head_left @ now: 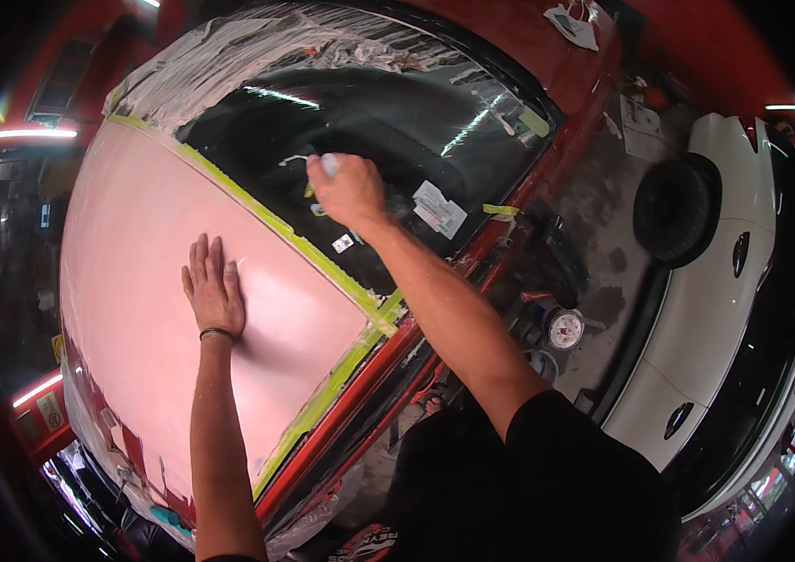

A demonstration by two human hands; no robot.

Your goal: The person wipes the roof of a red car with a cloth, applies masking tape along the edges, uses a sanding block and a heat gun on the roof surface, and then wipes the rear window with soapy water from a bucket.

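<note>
My left hand [215,292] lies flat on a car's pale pink roof panel [135,234], fingers stretched out and pointing away from me. A dark band circles its wrist. My right hand [349,192] is closed above the dark windshield [257,122]. In its fingers is a small whitish object [329,164]; the fist hides most of it, so its kind is unclear. A thin pale piece [294,161] shows just left of the fist. Yellow-green masking tape [257,208] runs between the pink panel and the glass, and along the panel's near right side.
Crumpled clear plastic sheeting [220,56] covers the far left part of the car. Paper stickers [439,208] sit on the glass. At right, a white car [706,318] with a spare wheel [674,208] stands beside the red one. A round can [565,329] is on the floor between them.
</note>
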